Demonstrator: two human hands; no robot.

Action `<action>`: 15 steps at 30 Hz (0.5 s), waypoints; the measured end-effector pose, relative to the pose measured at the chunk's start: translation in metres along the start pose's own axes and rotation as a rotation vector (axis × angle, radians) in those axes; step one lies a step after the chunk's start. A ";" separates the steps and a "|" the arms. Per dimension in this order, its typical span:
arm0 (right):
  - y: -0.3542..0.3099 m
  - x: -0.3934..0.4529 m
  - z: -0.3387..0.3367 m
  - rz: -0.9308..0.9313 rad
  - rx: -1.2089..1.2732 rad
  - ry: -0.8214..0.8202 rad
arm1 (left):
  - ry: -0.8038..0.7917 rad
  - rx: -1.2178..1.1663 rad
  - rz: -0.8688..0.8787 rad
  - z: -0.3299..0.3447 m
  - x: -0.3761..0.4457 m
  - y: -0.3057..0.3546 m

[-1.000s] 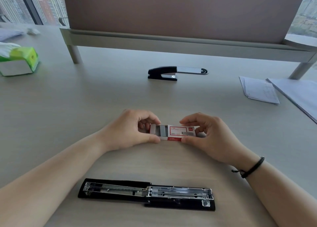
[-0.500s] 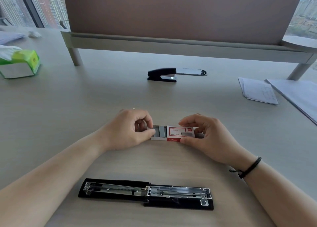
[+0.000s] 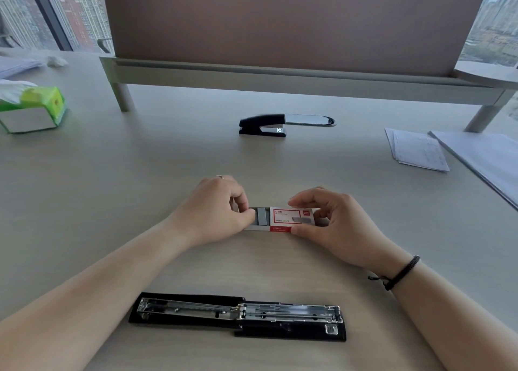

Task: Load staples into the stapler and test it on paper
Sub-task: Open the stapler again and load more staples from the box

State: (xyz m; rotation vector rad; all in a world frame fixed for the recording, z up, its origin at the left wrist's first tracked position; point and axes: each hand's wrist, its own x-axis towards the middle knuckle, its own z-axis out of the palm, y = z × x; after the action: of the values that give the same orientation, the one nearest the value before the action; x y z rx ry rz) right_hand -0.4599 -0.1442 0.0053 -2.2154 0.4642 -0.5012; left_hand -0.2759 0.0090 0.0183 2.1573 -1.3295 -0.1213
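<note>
A small red-and-white staple box (image 3: 288,219) rests on the table at centre, its inner tray slid out to the left with grey staples (image 3: 262,216) showing. My left hand (image 3: 215,209) pinches the tray end, thumb over the staples. My right hand (image 3: 333,222) grips the box sleeve from the right. A black stapler (image 3: 238,316) lies swung fully open and flat near the front edge, its metal staple channel facing up. Folded white paper (image 3: 417,149) lies at the right.
A second black stapler (image 3: 280,124), closed, sits further back at centre. A green tissue box (image 3: 33,110) stands at the left. A larger stack of sheets (image 3: 482,157) lies at the far right. A raised shelf with a brown panel (image 3: 280,76) spans the back.
My left thumb has slid further right over the exposed staples, covering more of the tray. The box sits a little lower toward the table. The right hand has barely moved.
</note>
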 end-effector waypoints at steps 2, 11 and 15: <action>0.000 0.000 0.000 0.002 -0.005 0.001 | -0.019 0.017 -0.018 -0.001 0.002 0.003; -0.001 -0.001 0.000 0.011 -0.013 -0.003 | -0.067 0.060 -0.089 -0.008 0.005 0.011; 0.000 -0.001 0.000 0.015 -0.023 0.002 | -0.042 0.020 -0.118 -0.006 0.005 0.009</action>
State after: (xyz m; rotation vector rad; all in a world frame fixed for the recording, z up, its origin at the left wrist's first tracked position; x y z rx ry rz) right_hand -0.4607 -0.1432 0.0052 -2.2319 0.4892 -0.4924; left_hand -0.2786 0.0044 0.0293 2.2620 -1.2305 -0.2017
